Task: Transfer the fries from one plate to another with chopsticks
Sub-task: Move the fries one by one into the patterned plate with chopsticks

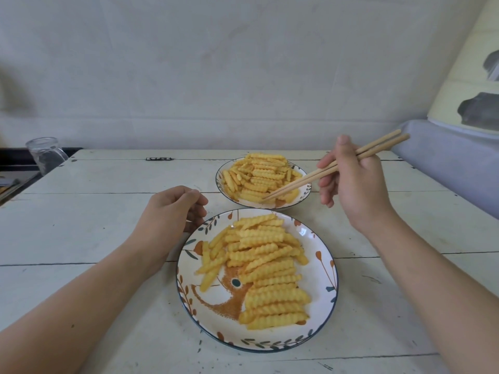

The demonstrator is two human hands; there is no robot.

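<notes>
yellow fries (270, 268), leaf-patterned plate (321, 268), whitish table (108, 220)

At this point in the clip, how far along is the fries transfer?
Partway, direction unclear. Both the near plate and the far plate hold sizeable heaps of fries, so which one is being emptied can't be told. In hand: the right hand grips the chopsticks, tips down among the far plate's fries; no fry is lifted. The left hand rests by the near plate's rim.
</notes>
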